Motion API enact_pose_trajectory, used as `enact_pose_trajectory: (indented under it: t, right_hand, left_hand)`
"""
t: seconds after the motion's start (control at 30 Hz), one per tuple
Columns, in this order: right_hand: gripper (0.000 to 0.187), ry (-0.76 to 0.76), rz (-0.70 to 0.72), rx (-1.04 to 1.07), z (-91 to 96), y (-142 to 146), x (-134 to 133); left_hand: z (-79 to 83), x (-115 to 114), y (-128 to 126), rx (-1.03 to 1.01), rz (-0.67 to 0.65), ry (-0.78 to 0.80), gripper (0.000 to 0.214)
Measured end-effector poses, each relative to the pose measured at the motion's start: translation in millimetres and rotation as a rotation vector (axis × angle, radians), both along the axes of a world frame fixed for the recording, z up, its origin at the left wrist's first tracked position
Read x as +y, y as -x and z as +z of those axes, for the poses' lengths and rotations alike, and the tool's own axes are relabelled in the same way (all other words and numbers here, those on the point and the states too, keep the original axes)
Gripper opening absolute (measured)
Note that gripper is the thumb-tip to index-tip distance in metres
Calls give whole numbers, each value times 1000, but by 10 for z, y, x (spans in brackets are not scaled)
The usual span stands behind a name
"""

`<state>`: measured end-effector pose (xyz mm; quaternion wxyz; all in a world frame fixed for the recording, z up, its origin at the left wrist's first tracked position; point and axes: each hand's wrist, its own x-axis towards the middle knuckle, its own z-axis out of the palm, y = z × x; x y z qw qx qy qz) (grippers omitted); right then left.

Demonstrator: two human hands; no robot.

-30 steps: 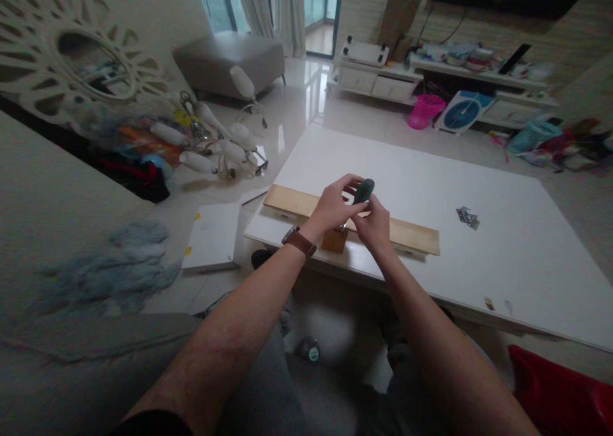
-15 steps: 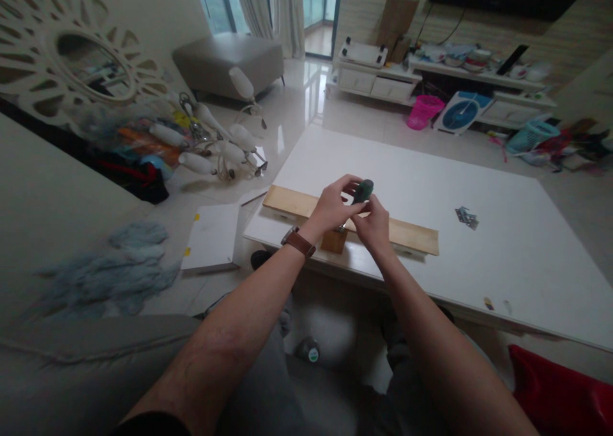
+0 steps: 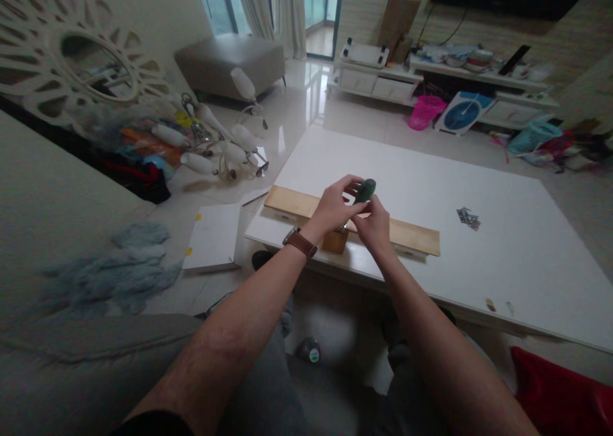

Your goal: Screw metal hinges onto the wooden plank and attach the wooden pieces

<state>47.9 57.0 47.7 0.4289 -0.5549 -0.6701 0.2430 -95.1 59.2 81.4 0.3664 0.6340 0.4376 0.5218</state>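
Observation:
Above the wooden plank (image 3: 414,236) I hold a screwdriver with a dark green handle (image 3: 366,191), its top end pointing up and slightly right. My left hand (image 3: 334,205) curls its fingers around the handle from the left. Closed in from the right, my right hand (image 3: 373,224) has its thumb and fingers at the lower part of the handle, near the left thumb. A small brown wooden block (image 3: 334,242) juts out from the plank's near side under my hands. A bit of shiny metal shows just above the block, mostly covered by my hands.
The plank lies across the left part of a white table (image 3: 479,187). Small metal hardware (image 3: 468,218) lies to the right, and a small dark-and-yellow piece (image 3: 490,304) sits by the near edge. On the floor at left are a white panel (image 3: 213,237) and a lamp (image 3: 225,149).
My hands and the screwdriver keep nearly the same place over the plank. The whole view has shifted very slightly.

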Motion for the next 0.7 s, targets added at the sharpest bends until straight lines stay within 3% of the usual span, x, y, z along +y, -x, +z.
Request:
enact_pose_trajectory:
  t: [0.37,0.7]
  right_hand:
    - [31,-32,31,-16,15,10,-24]
    - [23,-34,3,-48,-5,-14,-14]
  left_hand:
    - [-11,-8,0,17,-2,-11,40]
    - [-7,-8,-1,-7,-7,11,40]
